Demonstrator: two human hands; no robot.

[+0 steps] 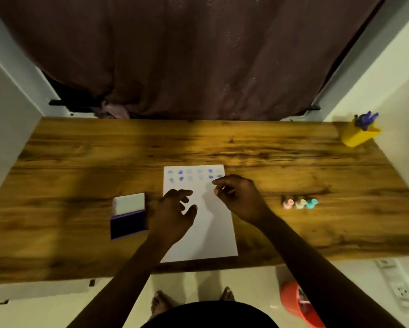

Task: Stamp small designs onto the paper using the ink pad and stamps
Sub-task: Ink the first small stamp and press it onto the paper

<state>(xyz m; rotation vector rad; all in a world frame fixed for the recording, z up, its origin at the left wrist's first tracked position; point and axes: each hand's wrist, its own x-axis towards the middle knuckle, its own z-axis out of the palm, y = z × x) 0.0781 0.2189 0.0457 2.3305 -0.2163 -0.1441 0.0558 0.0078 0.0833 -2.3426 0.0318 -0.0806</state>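
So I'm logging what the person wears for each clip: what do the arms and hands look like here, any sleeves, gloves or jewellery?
Both arms are bare along their visible length: no sleeve shows on either forearm. The left hand and right hand wear no gloves. No ring, watch or bracelet can be made out, though the picture is dim and blurred, so something small could be missed.

A white paper is seen at the frame's centre on a wooden table, with blue prints along its top. Both hands are held over it: the left hand spread, the right hand pinched. An open ink pad lies at left, three stamps at right, a yellow cup at upper right.
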